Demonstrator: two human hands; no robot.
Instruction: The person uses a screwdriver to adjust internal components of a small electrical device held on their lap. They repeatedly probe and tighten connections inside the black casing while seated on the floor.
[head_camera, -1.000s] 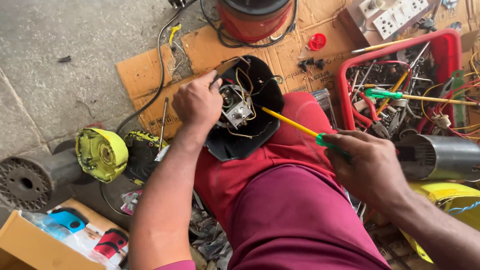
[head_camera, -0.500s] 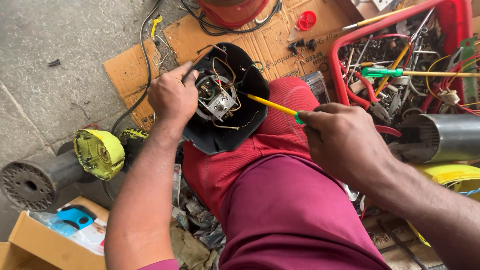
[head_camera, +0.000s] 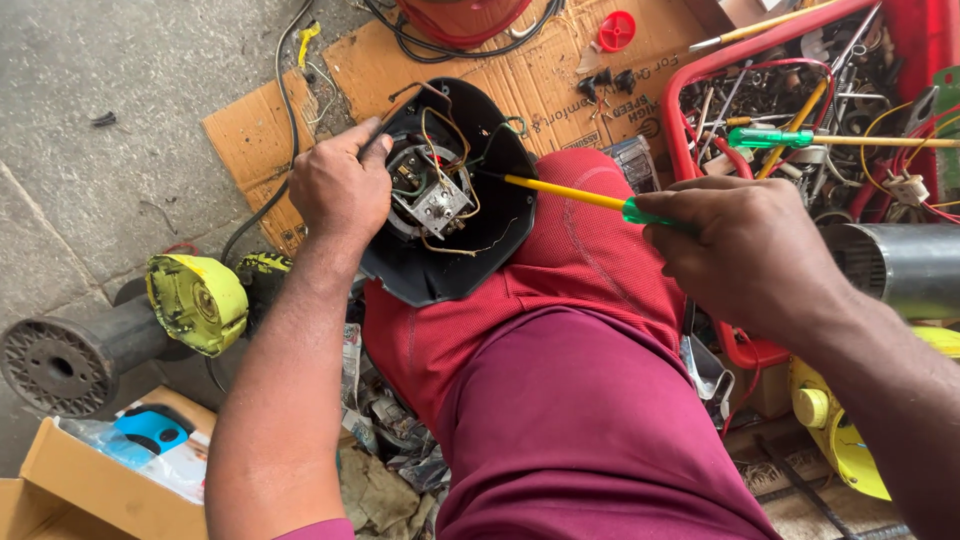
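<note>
Item: black plastic housing (head_camera: 470, 260), rounded and shell-like, open face up, resting on the person's raised knee in red cloth (head_camera: 580, 270). Interior: a small grey metal switch block (head_camera: 440, 205) near the centre, ringed by thin yellow and brown wires (head_camera: 440, 135) that loop toward the upper rim. Long axis runs from lower left to upper right in the head view; the narrower end points up toward the cardboard sheet (head_camera: 520, 70) on the ground. Left hand (head_camera: 340, 185): closed around the housing's left rim, fingers curled over the edge, steadying it. Right hand (head_camera: 745, 245): closed on the green handle of a screwdriver (head_camera: 575, 193) with a yellow shaft; the shaft lies nearly level, slanting slightly upward to the left, tip inside the housing just right of the switch block. Surroundings: red wire basket (head_camera: 700, 70) of tools and wires at upper right, holding a second green-handled screwdriver (head_camera: 770, 138); grey metal cylinder (head_camera: 900, 270) at right; yellow-green cover (head_camera: 195, 300) on a dark spool at left; cardboard box (head_camera: 90, 490) at lower left.
</note>
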